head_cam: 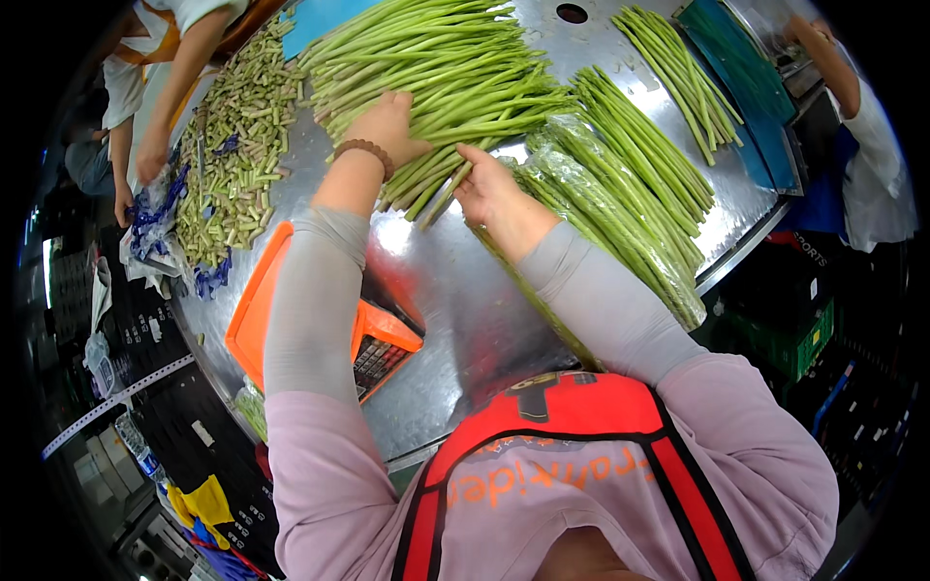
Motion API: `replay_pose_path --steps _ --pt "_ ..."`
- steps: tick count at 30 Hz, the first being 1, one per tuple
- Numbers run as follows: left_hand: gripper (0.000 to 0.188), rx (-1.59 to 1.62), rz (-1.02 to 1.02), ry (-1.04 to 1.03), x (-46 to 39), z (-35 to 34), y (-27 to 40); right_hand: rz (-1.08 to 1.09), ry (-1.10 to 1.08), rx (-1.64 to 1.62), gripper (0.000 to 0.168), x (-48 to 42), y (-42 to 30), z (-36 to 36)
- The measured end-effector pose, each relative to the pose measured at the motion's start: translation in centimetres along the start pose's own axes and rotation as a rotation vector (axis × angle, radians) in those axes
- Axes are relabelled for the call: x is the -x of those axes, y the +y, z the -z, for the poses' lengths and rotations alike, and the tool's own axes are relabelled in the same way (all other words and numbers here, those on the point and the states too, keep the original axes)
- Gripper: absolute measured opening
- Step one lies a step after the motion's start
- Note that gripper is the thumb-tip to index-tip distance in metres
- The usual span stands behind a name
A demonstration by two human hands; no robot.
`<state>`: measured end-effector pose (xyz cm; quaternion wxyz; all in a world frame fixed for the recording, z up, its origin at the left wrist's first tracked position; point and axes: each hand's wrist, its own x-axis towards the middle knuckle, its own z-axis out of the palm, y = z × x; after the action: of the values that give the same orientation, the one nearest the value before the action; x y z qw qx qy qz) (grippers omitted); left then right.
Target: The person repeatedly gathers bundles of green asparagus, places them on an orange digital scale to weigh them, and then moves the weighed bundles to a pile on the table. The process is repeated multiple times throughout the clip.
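My left hand point(383, 132) lies on the butt ends of a large pile of green asparagus spears point(450, 80), its thumb spread to the right. Beside the pile's lower edge is my right hand point(488, 187), half curled. Its fingertips meet a loose asparagus spear point(445, 194); whether they grip it cannot be made out. Right of this hand, asparagus bundles in clear plastic point(603, 196) lie at a slant, partly behind my right forearm. Bare spears point(647, 152) lie along their far side. A long strip point(541, 301) passes beneath my right forearm.
An orange-framed scale point(396, 330) with a keypad stands on the metal table point(465, 290), partly behind my left arm. Cut asparagus ends point(243, 138) are heaped at left, near a co-worker's hands point(151, 156). More spears point(679, 80) lie far right by a blue panel point(741, 65).
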<state>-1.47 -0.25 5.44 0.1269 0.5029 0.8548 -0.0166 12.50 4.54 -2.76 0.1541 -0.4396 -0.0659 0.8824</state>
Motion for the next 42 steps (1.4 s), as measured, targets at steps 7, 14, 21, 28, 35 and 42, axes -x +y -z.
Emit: replay_pose_path --steps 7,14,21,28,35,42 --pt "0.06 0.073 -0.105 0.156 1.1 -3.2 -0.2 0.039 -0.099 0.015 0.03 -0.4 0.5 0.4" --pt "0.063 0.049 -0.001 0.143 2.4 -4.4 3.0 -0.033 -0.089 0.118 0.048 -0.3 -0.6 0.8" --pt "0.062 0.298 -0.029 0.096 3.4 -4.8 4.0 0.033 -0.214 0.033 0.044 -0.2 -0.4 0.6" --pt "0.051 0.139 -0.018 0.125 6.3 -2.4 6.2 -0.042 -0.252 -0.035 0.035 2.3 -1.1 -0.1" --pt "0.06 0.307 -0.066 0.356 8.3 -1.0 6.4 0.142 -0.389 -0.009 0.029 3.1 -1.1 -0.7" --pt "0.061 0.316 -0.159 0.497 7.9 -2.0 7.1 0.258 -0.428 0.079 0.026 3.0 -3.1 -0.2"
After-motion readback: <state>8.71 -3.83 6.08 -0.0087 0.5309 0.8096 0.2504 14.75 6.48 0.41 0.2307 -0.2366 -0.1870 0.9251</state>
